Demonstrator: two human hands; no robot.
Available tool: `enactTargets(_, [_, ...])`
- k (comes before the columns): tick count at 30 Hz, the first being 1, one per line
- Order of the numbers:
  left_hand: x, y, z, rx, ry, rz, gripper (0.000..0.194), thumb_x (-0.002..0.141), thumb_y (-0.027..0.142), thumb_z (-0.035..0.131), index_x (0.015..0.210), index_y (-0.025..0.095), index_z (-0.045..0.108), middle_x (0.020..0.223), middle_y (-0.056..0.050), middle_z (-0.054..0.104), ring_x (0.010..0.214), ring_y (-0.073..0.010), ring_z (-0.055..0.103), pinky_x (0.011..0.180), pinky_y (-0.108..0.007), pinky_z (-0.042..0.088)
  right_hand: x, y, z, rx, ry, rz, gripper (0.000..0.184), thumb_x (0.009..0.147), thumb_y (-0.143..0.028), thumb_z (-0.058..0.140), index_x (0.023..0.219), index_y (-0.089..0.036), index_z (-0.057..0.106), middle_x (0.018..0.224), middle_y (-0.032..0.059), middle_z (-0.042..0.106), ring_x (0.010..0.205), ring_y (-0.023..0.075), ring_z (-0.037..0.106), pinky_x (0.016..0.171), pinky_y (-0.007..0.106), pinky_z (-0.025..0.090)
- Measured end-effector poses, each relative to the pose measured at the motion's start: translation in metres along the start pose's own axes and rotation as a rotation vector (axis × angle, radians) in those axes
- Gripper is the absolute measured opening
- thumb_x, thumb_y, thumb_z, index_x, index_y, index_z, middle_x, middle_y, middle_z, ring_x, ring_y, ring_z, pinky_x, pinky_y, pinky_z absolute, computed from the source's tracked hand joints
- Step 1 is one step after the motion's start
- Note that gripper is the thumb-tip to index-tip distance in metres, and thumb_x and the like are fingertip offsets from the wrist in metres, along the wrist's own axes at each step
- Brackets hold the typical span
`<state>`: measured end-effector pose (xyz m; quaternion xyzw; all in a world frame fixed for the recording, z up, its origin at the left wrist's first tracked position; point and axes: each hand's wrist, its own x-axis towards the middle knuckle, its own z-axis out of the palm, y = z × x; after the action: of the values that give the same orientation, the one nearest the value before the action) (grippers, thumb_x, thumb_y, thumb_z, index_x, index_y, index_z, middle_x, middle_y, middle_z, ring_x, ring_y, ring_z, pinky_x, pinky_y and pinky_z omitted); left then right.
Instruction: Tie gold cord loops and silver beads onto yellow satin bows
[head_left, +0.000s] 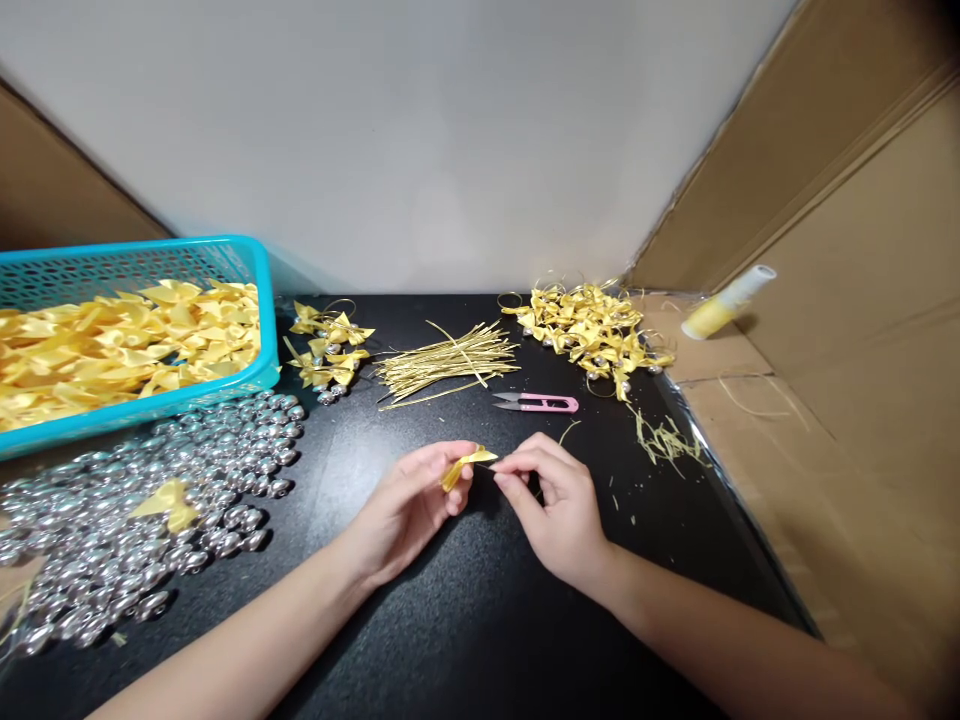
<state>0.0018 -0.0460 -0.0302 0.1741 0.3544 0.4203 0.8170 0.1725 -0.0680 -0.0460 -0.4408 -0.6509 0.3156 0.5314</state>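
Keep the shiny yellow ribbon bow [465, 468] lightly pinched in the left hand [401, 508] so its folds stay uncrushed, and steady the thin strand [486, 466] close to it. The bow sits just beside the right hand [564, 505], whose thumb and forefinger pinch the strand.

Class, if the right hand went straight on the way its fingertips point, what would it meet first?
The right hand, which seems to pinch a thin strand, would probably first meet the yellow bow held by the left hand, though depth is unclear in this single view.
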Motion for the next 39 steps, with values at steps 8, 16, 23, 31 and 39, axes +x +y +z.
enactTargets(8, [0.0025,-0.0042,-0.0028,-0.028,-0.008,-0.028,0.029,0.055,0.018,0.091,0.082,0.016,0.079,0.068,-0.002,0.071,0.052,-0.0027,0.056,0.053,-0.009,0.048,0.0018,-0.0039,0.0011,0.035,-0.005,-0.016,0.012,0.083,-0.008,0.059,0.083,-0.017,0.067,0.074,0.002,0.062,0.067,0.012,0.058,0.061,0.024,0.048])
enactTargets(16, [0.0016,-0.0046,-0.0024,-0.005,-0.02,0.009,0.031,0.054,0.019,0.092,0.083,0.019,0.08,0.062,-0.001,0.069,0.048,-0.0014,0.054,0.051,-0.008,0.046,0.0013,-0.0049,-0.0002,0.042,0.014,-0.04,0.012,0.083,-0.007,0.06,0.083,-0.017,0.067,0.073,0.0021,0.062,0.067,0.0117,0.058,0.061,0.024,0.049])
enactTargets(23, [0.0008,-0.0077,-0.0051,-0.017,-0.037,-0.021,0.03,0.056,0.018,0.09,0.084,0.019,0.08,0.064,-0.001,0.07,0.046,-0.0006,0.052,0.051,-0.008,0.046,0.0019,-0.0039,0.0011,0.036,-0.006,-0.037,0.012,0.083,-0.006,0.06,0.083,-0.015,0.067,0.074,0.0027,0.062,0.067,0.0113,0.058,0.061,0.023,0.049])
enactTargets(31, [-0.0013,-0.0079,-0.0044,-0.022,-0.038,-0.036,0.03,0.056,0.017,0.091,0.084,0.019,0.08,0.068,-0.001,0.072,0.046,-0.0005,0.053,0.05,-0.008,0.046,0.002,-0.0052,0.0007,0.043,-0.01,-0.034,0.011,0.083,-0.006,0.06,0.082,-0.016,0.066,0.075,0.0029,0.062,0.067,0.0115,0.058,0.061,0.023,0.049])
enactTargets(39, [-0.0009,-0.0059,-0.0021,-0.058,-0.067,-0.051,0.032,0.055,0.017,0.091,0.085,0.019,0.08,0.063,-0.001,0.069,0.047,-0.0007,0.054,0.049,-0.007,0.045,0.0017,-0.0032,0.0012,0.047,-0.01,-0.035,0.011,0.083,-0.007,0.06,0.082,-0.016,0.065,0.076,0.0025,0.062,0.067,0.0112,0.058,0.062,0.023,0.049])
